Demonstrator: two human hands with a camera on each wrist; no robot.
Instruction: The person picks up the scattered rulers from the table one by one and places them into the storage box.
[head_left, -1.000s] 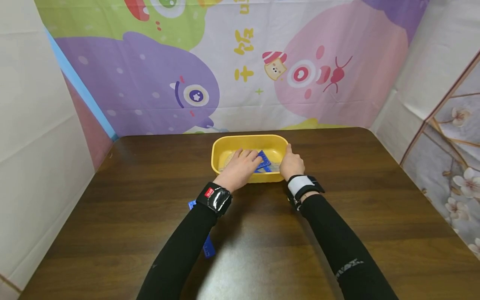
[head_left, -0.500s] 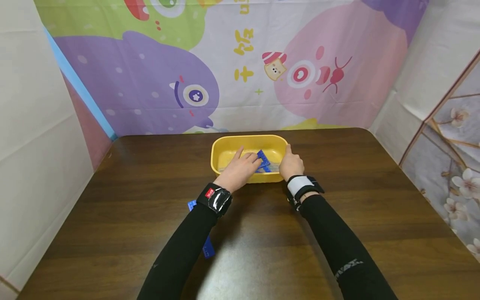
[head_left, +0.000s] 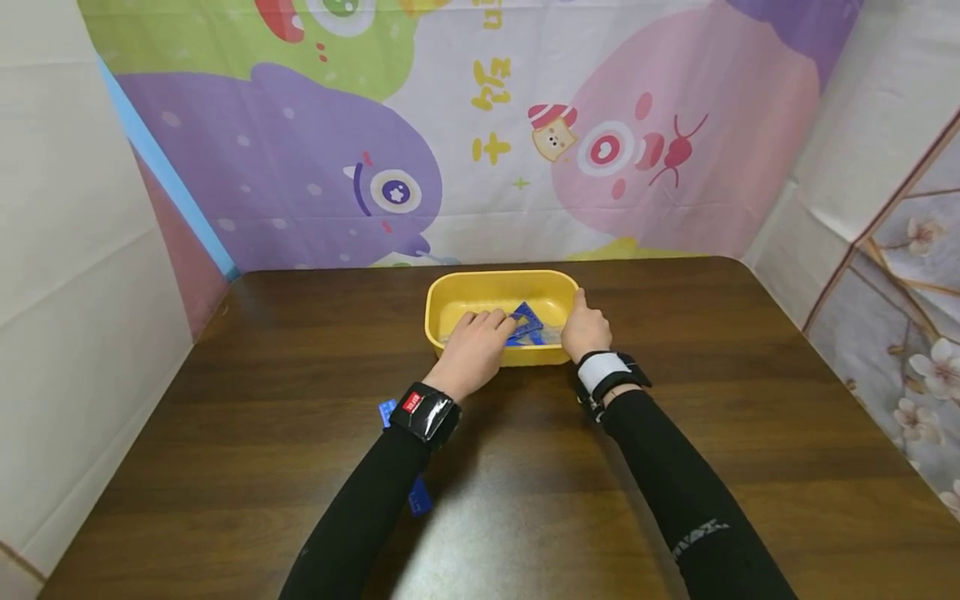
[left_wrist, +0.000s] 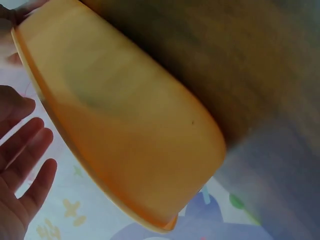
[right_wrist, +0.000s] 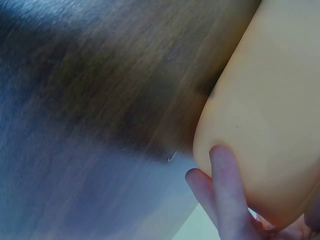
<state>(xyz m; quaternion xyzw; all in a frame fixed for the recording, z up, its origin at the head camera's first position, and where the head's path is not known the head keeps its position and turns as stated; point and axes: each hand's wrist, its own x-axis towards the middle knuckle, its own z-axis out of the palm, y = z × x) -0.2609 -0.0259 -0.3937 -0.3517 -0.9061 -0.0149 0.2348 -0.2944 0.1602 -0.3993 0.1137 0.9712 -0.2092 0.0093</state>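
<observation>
A yellow plastic basket (head_left: 517, 286) stands towards the far edge of the table. Inside it lie blue set squares (head_left: 529, 316) and something see-through (head_left: 552, 335). My left hand (head_left: 474, 346) is over the basket's near rim with its fingertips inside. In the left wrist view, the fingers (left_wrist: 40, 187) are spread and loosely bent, with nothing seen between them. My right hand (head_left: 586, 331) grips the basket's right end, thumb up at the rim. Two fingers (right_wrist: 227, 185) press the outer wall in the right wrist view. A blue ruler (head_left: 419, 497) lies partly hidden under my left forearm.
The brown wooden table (head_left: 300, 333) reaches back to a printed cloth (head_left: 465, 208) with cartoon figures. White cloth walls (head_left: 82, 208) stand at the left, and a flower-patterned panel (head_left: 900, 333) at the right.
My left hand has drawn back slightly towards me and to the left, and its raised finger has come down. My right hand stays on the basket.
</observation>
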